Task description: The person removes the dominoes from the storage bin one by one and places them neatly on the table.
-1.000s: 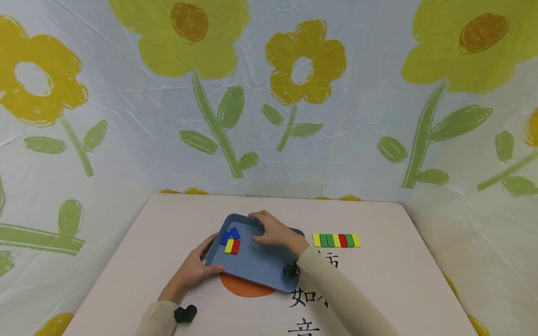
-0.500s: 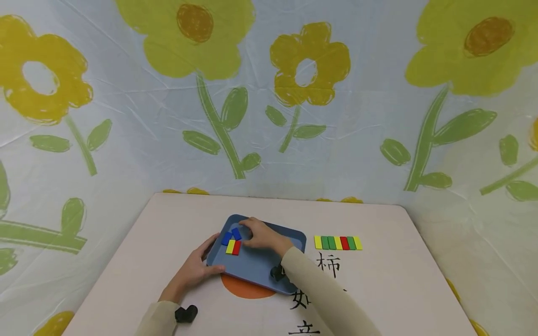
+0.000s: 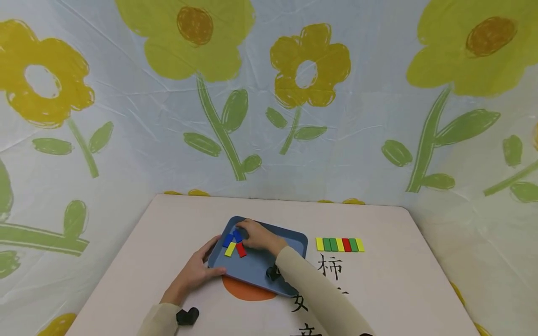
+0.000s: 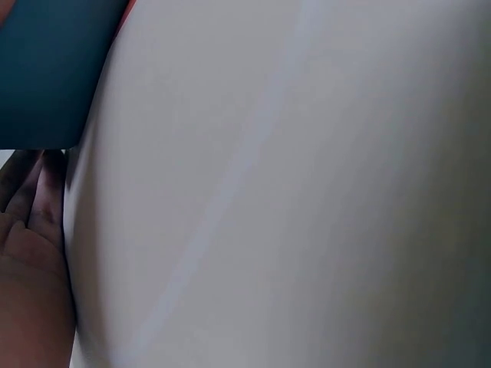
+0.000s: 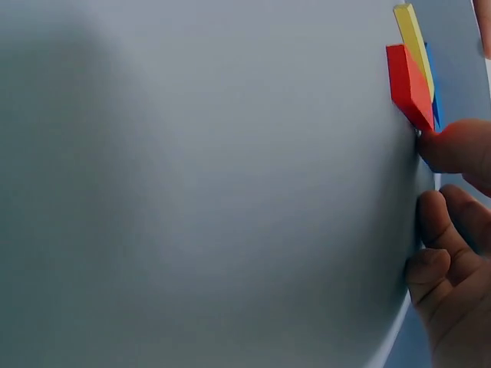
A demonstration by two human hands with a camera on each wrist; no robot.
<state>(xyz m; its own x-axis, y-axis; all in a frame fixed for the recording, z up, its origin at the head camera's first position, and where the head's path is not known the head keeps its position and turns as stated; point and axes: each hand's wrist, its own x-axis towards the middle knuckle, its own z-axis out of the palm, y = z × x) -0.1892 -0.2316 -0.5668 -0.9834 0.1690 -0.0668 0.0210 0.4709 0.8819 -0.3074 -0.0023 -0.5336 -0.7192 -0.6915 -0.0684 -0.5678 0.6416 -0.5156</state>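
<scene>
A blue tray (image 3: 269,266) lies slanted on the table; its corner fills part of the left wrist view. My left hand (image 3: 198,267) grips its left side, thumb over the near rim. Inside, my right hand (image 3: 258,235) reaches to the left end, bent fingers around a blue tile (image 3: 237,235); whether it is pinched, I cannot tell. Another blue tile (image 3: 228,240), a yellow tile (image 3: 230,249) and a red tile (image 3: 241,249) lie close by. In the right wrist view the thumb (image 5: 456,146) is right at the red tile's end.
To the tray's right, a row of yellow, green and red tiles (image 3: 340,245) lies side by side on the table (image 3: 386,280). Black characters (image 3: 329,266) and an orange shape (image 3: 248,288) are printed on the surface. A flowered cloth (image 3: 353,116) hangs behind.
My right hand has moved left across the tray to the blue tiles. The yellow and red tiles, side by side before, have turned and spread apart. My left hand has kept its hold.
</scene>
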